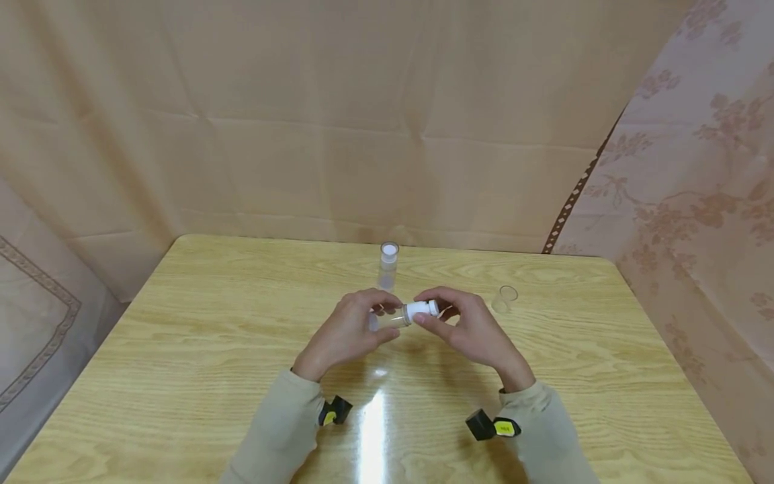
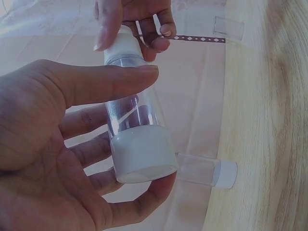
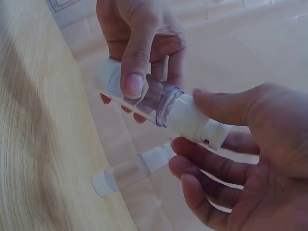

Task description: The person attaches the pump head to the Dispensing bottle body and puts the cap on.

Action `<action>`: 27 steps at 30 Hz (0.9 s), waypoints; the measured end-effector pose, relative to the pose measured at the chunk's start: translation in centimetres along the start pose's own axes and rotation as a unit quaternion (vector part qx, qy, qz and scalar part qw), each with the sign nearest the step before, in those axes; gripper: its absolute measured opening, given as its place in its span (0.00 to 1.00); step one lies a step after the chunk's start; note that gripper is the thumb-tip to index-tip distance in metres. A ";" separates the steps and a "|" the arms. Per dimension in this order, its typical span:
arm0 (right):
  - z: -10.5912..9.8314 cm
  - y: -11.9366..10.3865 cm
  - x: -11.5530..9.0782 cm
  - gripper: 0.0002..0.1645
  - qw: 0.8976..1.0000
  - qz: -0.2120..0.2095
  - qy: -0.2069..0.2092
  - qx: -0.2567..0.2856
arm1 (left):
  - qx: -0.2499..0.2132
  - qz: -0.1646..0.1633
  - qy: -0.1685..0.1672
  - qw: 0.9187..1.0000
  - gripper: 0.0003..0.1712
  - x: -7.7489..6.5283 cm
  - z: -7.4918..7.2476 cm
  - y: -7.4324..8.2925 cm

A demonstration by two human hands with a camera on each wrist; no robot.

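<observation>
A small clear bottle (image 1: 393, 319) with a white base (image 2: 144, 153) is held tilted above the table, between both hands. My left hand (image 1: 343, 329) grips its clear body, the thumb lying along one side and the fingers curled around the other. At the bottle's other end is a white pump head (image 3: 185, 115), seated at the neck. My right hand (image 1: 474, 329) pinches this head between thumb and fingers. In the right wrist view, the clear ridged neck shows just beside the white collar. Whether the collar is fully tight I cannot tell.
A second clear bottle (image 1: 388, 270) with a white top and base stands upright near the table's back edge, behind the hands. To the right, a clear open-ended cap (image 1: 502, 302) stands on the wooden table (image 1: 211, 336). Curtains hang behind the table.
</observation>
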State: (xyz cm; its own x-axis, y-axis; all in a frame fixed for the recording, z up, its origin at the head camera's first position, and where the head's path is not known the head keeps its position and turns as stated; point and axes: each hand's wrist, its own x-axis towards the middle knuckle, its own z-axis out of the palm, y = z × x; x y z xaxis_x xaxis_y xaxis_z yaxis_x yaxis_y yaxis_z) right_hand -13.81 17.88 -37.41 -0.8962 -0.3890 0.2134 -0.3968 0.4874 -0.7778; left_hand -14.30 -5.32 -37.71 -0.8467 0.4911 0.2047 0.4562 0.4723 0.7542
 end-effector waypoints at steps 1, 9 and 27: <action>0.0 0.0 0.0 0.14 1.000 0.008 0.000 -0.004 | 0.001 0.001 0.000 1.000 0.19 0.0 0.0 0.0; -0.2 -0.1 0.0 0.19 1.000 0.014 0.005 -0.008 | 0.003 -0.009 0.001 1.000 0.19 0.0 0.0 0.1; -0.1 -0.1 0.0 0.11 1.000 0.017 -0.004 -0.018 | 0.004 0.003 0.003 1.000 0.19 0.0 0.0 0.2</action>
State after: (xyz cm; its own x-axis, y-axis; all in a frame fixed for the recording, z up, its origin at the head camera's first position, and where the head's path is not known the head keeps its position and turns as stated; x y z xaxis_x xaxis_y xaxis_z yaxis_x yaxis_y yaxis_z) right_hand -13.81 17.87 -37.26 -0.9082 -0.3769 0.1821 -0.3722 0.5283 -0.7631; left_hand -14.17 -5.26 -37.54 -0.8455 0.4892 0.2140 0.4642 0.4755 0.7472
